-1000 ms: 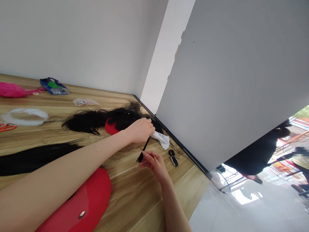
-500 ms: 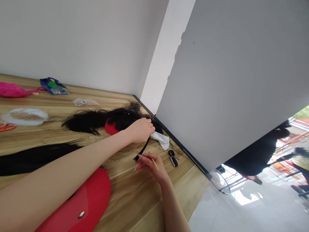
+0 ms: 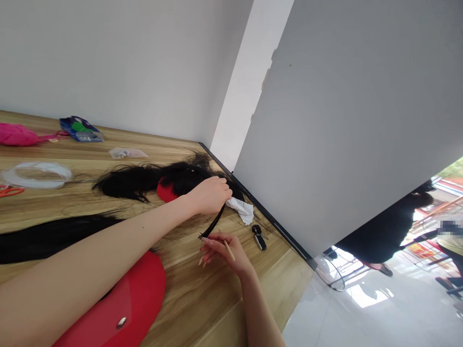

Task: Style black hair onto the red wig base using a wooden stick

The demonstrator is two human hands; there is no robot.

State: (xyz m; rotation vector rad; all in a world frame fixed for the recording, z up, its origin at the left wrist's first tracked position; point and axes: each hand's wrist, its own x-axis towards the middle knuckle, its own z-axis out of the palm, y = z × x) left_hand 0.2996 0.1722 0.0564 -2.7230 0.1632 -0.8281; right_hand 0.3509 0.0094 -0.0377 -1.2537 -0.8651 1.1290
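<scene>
My left hand (image 3: 213,194) is closed on a thin black hair strand (image 3: 216,222) that hangs down from its fingers. Beyond it lies a mass of black hair (image 3: 126,182) with a red piece (image 3: 166,191) under it. My right hand (image 3: 224,250), below, has a thin wooden stick (image 3: 229,251) between its fingers, and its fingertips are at the strand's lower end. Whether they pinch the hair is too small to tell. A white tissue (image 3: 241,210) lies right of my left hand.
On the wooden table (image 3: 202,294) are a car key (image 3: 259,237), a red cap (image 3: 144,299), a long black hair bundle (image 3: 54,233), a clear tape roll (image 3: 38,174), orange scissors (image 3: 10,191) and a small bag (image 3: 127,153). A person (image 3: 383,231) is at the right.
My right hand's fingers have shifted slightly left at the end of the strand, and the stick has tilted a little. The strand's tip has moved slightly left. My left hand has stayed in place.
</scene>
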